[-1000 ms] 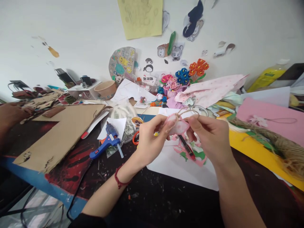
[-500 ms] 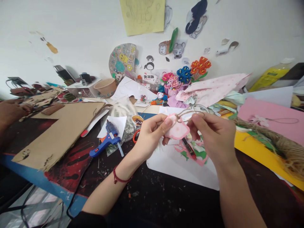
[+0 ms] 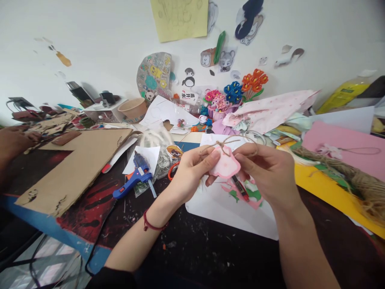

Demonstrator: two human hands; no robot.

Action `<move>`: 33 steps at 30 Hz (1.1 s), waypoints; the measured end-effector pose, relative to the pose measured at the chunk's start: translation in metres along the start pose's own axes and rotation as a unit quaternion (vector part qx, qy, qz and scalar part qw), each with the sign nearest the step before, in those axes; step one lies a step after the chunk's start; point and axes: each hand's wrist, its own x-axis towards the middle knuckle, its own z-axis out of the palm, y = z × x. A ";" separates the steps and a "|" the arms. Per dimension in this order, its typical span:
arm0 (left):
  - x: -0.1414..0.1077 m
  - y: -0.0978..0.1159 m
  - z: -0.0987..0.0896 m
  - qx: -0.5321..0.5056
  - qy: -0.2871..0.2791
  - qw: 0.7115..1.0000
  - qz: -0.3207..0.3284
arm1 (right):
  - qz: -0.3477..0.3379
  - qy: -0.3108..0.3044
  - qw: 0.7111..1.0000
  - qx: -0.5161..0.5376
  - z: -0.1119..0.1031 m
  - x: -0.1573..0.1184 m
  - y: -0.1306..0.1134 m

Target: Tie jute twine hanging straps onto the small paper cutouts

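A small pink-and-white cutout (image 3: 228, 165) with a wavy edge hangs upright above the papers, a brown twine (image 3: 221, 145) knotted at its top. Thumb and fingers of my left hand (image 3: 197, 168) pinch its left side. My right hand (image 3: 264, 168) is closed at its right edge, thumb against the rim, and a loop of the twine runs over its fingers. Under the cutout, a dark marker with a red end (image 3: 240, 188) lies on pink and green scraps (image 3: 255, 196) on a white sheet (image 3: 231, 216).
A blue glue gun (image 3: 134, 182) lies left of my hands beside flat cardboard (image 3: 87, 160). At right are a twine bundle (image 3: 357, 180), yellow sheet (image 3: 313, 176) and pink sheet (image 3: 361, 140). Craft flowers (image 3: 233, 94) stand behind. Another person's hand (image 3: 18, 140) is at far left.
My right hand has shifted from the twine to the cutout's right edge. The cutout has turned to face me more fully, and the twine knot now shows at its top.
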 end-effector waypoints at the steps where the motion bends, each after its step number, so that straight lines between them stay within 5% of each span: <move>1: 0.000 0.000 0.000 -0.009 -0.008 1.000 -0.001 | 0.002 0.004 1.000 -0.002 0.000 0.000 -0.001; 18: -0.001 0.000 0.005 -0.091 -0.031 0.994 -0.060 | -0.024 -0.026 0.998 0.049 0.004 -0.003 -0.005; 23: -0.002 -0.005 0.004 0.083 0.012 0.996 0.043 | -0.020 0.017 0.999 0.023 0.004 -0.002 -0.003; 25: -0.004 -0.011 0.001 0.253 0.098 0.949 0.158 | -0.018 0.038 0.999 0.019 0.005 -0.002 -0.002; 26: -0.005 -0.014 0.000 0.344 0.142 0.900 0.228 | -0.018 0.044 0.999 0.017 0.005 -0.001 -0.002; 30: -0.010 -0.024 0.001 0.592 0.208 0.628 0.461 | -0.018 0.047 0.999 -0.001 0.006 -0.001 -0.004; 31: -0.011 -0.025 0.003 0.617 0.207 0.588 0.479 | -0.017 0.047 0.999 -0.002 0.006 -0.001 -0.004; 33: -0.011 -0.025 0.008 0.647 0.217 0.559 0.472 | -0.015 0.046 0.999 0.000 0.006 -0.001 -0.005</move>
